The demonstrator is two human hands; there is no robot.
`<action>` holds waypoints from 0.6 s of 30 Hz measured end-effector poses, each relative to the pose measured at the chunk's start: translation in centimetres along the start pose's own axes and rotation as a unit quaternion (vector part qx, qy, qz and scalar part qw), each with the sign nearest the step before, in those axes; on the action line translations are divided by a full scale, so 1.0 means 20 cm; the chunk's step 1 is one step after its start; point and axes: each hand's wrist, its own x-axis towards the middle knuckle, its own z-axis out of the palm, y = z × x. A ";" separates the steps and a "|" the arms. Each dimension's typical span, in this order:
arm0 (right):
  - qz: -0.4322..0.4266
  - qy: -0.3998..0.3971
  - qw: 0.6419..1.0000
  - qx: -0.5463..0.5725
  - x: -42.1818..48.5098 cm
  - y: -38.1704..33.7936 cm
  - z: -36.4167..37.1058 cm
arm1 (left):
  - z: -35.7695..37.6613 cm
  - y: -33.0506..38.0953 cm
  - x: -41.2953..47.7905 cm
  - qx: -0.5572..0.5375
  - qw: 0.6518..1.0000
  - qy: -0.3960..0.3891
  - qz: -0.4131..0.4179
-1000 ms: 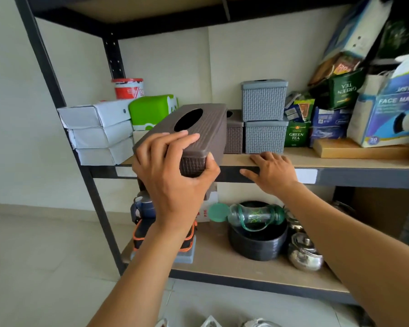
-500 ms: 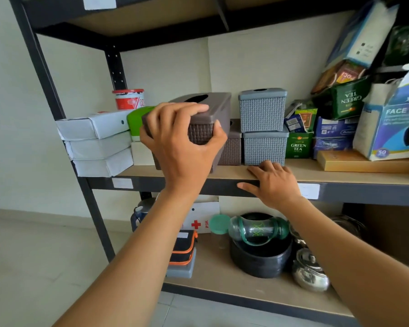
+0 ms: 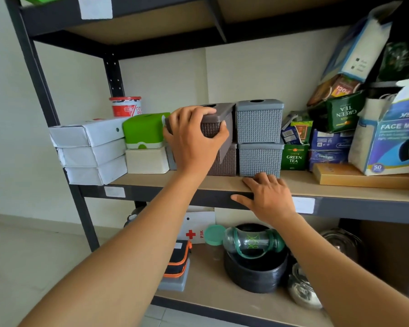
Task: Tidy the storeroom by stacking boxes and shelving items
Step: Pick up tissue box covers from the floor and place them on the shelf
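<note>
Now, left hand (image 3: 194, 142) grips brown box (image 3: 219, 119) — right hand (image 3: 269, 197) on shelf edge (image 3: 340, 207)

"GREEN TEA" stands on a green carton (image 3: 294, 158) and, upside down, on a dark green pouch (image 3: 344, 112). The blue-and-white box (image 3: 394, 138) reads "FACE MASK" and "50". The white first-aid case (image 3: 196, 230) bears a red cross and "P3K".

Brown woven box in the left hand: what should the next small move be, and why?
Probably slide the brown woven box back until it sits squarely on the lower brown box. The left hand grips its near end, which seems to overhang forward, and the upper grey box beside it shows the stacking height. The right hand rests flat on the shelf.
</note>
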 end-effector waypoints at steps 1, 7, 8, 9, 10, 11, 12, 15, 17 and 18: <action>0.002 0.003 1.000 -0.001 0.00 0.00 0.00 | 0.03 -0.01 0.02 0.005 1.000 -0.010 -0.005; -0.002 0.036 0.999 0.011 0.01 0.01 0.02 | 0.18 -0.07 0.09 0.051 0.989 -0.140 0.015; -0.002 0.039 0.999 0.014 0.01 0.01 0.02 | 0.20 -0.07 0.09 0.063 0.985 -0.157 0.020; -0.002 0.040 0.999 0.017 0.01 0.02 0.03 | 0.20 -0.07 0.09 0.072 0.983 -0.169 0.026; -0.003 0.043 0.999 0.018 0.01 0.02 0.03 | 0.20 -0.08 0.09 0.077 0.981 -0.175 0.033; -0.005 0.046 0.999 0.018 0.01 0.02 0.04 | 0.20 -0.08 0.07 0.079 0.980 -0.178 0.039; -0.006 0.048 0.999 0.017 0.01 0.02 0.04 | 0.19 -0.10 0.06 0.083 0.980 -0.175 0.045; -0.009 0.063 0.998 0.023 0.01 0.02 0.05 | 0.18 -0.13 -0.01 0.103 0.982 -0.149 0.049; -0.005 0.083 0.996 0.026 0.01 0.01 0.05 | 0.16 -0.15 -0.07 0.115 0.981 -0.148 0.040; 0.001 0.096 0.995 0.032 0.00 0.00 0.05 | 0.16 -0.15 -0.10 0.123 0.979 -0.156 0.040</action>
